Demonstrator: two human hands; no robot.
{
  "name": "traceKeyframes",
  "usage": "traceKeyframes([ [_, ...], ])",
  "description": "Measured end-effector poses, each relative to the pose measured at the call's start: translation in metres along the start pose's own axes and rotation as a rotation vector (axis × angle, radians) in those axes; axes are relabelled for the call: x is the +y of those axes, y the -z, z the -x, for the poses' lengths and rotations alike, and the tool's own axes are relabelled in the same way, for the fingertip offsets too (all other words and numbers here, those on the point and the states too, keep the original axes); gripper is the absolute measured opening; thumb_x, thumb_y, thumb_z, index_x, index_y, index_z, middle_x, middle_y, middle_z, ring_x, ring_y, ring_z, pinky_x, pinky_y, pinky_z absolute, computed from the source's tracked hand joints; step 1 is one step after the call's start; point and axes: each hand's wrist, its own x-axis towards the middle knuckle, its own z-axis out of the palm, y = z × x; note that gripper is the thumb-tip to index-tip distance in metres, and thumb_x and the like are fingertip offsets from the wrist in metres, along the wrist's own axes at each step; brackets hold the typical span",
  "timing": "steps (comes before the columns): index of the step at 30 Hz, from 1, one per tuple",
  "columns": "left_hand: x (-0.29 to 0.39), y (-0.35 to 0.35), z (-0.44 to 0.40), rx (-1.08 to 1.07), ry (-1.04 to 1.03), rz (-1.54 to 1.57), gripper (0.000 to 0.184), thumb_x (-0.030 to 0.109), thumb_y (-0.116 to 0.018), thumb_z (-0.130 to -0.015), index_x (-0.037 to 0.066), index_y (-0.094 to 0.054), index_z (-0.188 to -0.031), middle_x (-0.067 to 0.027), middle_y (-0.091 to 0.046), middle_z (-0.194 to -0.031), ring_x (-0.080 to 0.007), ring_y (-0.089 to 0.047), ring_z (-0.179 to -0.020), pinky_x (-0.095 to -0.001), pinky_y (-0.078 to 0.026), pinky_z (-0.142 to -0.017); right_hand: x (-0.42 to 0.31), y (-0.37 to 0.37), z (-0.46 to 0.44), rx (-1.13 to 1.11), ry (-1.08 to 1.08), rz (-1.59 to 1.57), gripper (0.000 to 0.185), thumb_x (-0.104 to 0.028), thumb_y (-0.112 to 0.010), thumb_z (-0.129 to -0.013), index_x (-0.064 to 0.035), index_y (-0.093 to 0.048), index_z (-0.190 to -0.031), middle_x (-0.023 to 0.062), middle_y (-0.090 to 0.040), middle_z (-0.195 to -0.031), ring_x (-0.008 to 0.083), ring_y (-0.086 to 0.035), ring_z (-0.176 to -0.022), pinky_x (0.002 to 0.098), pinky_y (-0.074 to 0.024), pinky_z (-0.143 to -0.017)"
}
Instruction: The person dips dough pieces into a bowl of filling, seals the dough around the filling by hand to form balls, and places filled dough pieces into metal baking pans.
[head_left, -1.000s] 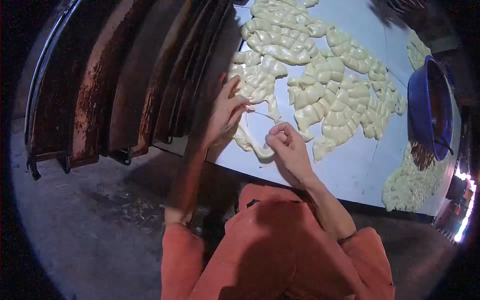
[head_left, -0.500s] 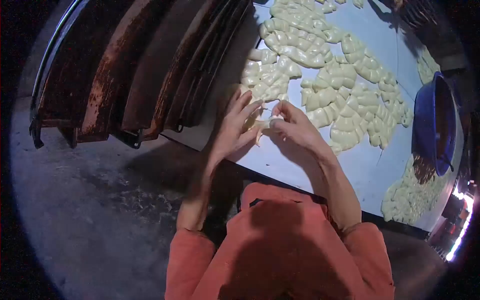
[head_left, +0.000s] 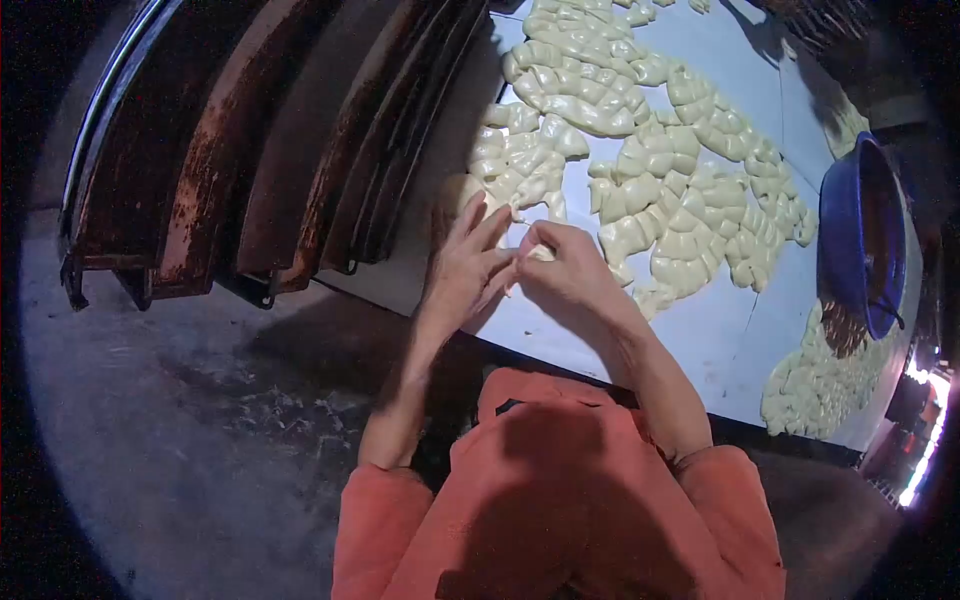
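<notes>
My right hand (head_left: 572, 265) is closed around a small lump of pale dough (head_left: 541, 253), which shows between thumb and fingers. Close beside it is my left hand (head_left: 464, 268), its fingers stretched out and apart. The left thumb side meets the right fingertips; whether it pinches any dough there is hidden. Just beyond both hands lies a sheet of glossy, pale yellow dough pieces (head_left: 525, 165), pressed side by side on the white tabletop (head_left: 560, 335). A larger patch of dough pieces (head_left: 690, 215) spreads to the right.
Several rusty dark metal trays (head_left: 270, 150) stand on edge at the left, close to the table. A blue basin (head_left: 840, 240) sits at the right edge, with brown bristles (head_left: 845, 330) by it. Flatter dough (head_left: 820, 390) lies below. Concrete floor (head_left: 200, 420) is at lower left.
My hands have come closer together. The dough that was stretched between them is now mostly gathered inside my right hand. The view has shifted slightly.
</notes>
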Motion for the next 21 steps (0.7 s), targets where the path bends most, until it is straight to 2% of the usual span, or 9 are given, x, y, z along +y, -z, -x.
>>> traceKeyframes([
  [3,-0.01,-0.006,0.009,0.014,-0.017,0.025,0.023,0.017,-0.077,-0.081,0.01,-0.077,-0.103,-0.0146,-0.054,-0.142,-0.043,-0.037,-0.14,-0.0482,-0.036,-0.113,-0.005,0.019,0.012,-0.166,-0.056,-0.347,0.012,-0.013,-0.07,-0.079,-0.0025,-0.065,-0.084,0.0037,-0.065,-0.074,0.008,-0.058,-0.073,0.0254,-0.0463,-0.066],
  [5,-0.003,-0.004,0.011,0.016,-0.002,-0.05,0.024,0.018,-0.076,-0.082,0.011,-0.077,-0.105,-0.0162,-0.053,-0.143,-0.0418,-0.038,-0.14,-0.0481,-0.035,-0.113,-0.023,0.035,0.033,-0.213,-0.103,-0.555,0.012,-0.01,-0.074,-0.08,-0.0051,-0.065,-0.086,0.0006,-0.066,-0.082,0.0098,-0.061,-0.074,0.0253,-0.048,-0.068],
  [7,0.001,-0.007,0.011,0.047,0.105,0.018,0.032,0.018,-0.076,-0.082,0.014,-0.075,-0.114,-0.0168,-0.051,-0.146,-0.0414,-0.036,-0.142,-0.0475,-0.035,-0.114,-0.03,0.047,0.052,0.045,-0.061,-0.794,0.016,-0.009,-0.077,-0.079,-0.0067,-0.065,-0.09,0.0012,-0.066,-0.089,0.011,-0.062,-0.076,0.0255,-0.0494,-0.069],
  [8,0.005,-0.007,0.012,0.094,0.086,-0.01,0.048,0.023,-0.077,-0.083,0.01,-0.066,-0.128,-0.0216,-0.05,-0.144,-0.0425,-0.039,-0.139,-0.0474,-0.035,-0.113,-0.021,0.055,0.054,0.099,0.007,-0.776,0.019,-0.011,-0.077,-0.082,-0.0085,-0.062,-0.095,0.0024,-0.066,-0.097,0.0121,-0.064,-0.082,0.0258,-0.0501,-0.073],
  [11,0.046,0.011,0.0,0.176,0.156,0.026,0.065,0.023,-0.08,-0.081,0.005,-0.055,-0.138,-0.0248,-0.05,-0.142,-0.0417,-0.043,-0.136,-0.0471,-0.036,-0.113,-0.008,0.053,0.063,0.33,0.042,-0.904,0.018,-0.01,-0.074,-0.086,-0.0103,-0.06,-0.097,0.004,-0.066,-0.101,0.012,-0.063,-0.091,0.0251,-0.0496,-0.08],
  [12,0.052,0.009,-0.002,0.202,0.092,0.172,0.07,0.022,-0.081,-0.08,0.001,-0.051,-0.14,-0.024,-0.05,-0.141,-0.0353,-0.05,-0.131,-0.0446,-0.042,-0.108,0.004,0.055,0.069,0.281,0.018,-0.899,0.023,-0.011,-0.072,-0.089,-0.0123,-0.056,-0.104,0.0073,-0.065,-0.111,0.0133,-0.063,-0.098,0.0259,-0.0491,-0.086],
  [15,0.097,-0.015,-0.011,0.01,0.446,0.858,0.052,0.023,-0.082,-0.084,-0.001,-0.062,-0.126,-0.0108,-0.069,-0.114,-0.0173,-0.066,-0.097,-0.0298,-0.054,-0.08,0.003,0.044,0.082,0.319,0.071,-0.999,0.026,-0.01,-0.07,-0.091,-0.0092,-0.052,-0.11,0.0155,-0.066,-0.111,0.0227,-0.062,-0.114,0.0311,-0.0496,-0.093],
  [18,0.128,-0.047,-0.026,-0.041,0.767,1.523,0.028,0.02,-0.071,-0.095,-0.002,-0.07,-0.112,-0.0029,-0.07,-0.096,-0.0078,-0.063,-0.083,-0.0223,-0.051,-0.075,0.013,0.046,0.096,0.276,0.066,-1.002,0.035,-0.008,-0.064,-0.095,-0.0099,-0.046,-0.124,0.0149,-0.058,-0.129,0.0199,-0.056,-0.122,0.0313,-0.0475,-0.096],
  [21,0.142,-0.066,-0.034,-0.046,0.737,1.369,0.027,0.022,-0.071,-0.094,0.0,-0.071,-0.11,-0.0019,-0.07,-0.092,-0.0059,-0.062,-0.08,-0.0207,-0.051,-0.07,0.025,0.068,0.114,0.323,0.126,-0.846,0.052,-0.011,-0.066,-0.094,-0.0116,-0.038,-0.139,0.0105,-0.048,-0.131,0.0132,-0.058,-0.1,0.0295,-0.0543,-0.082],
])
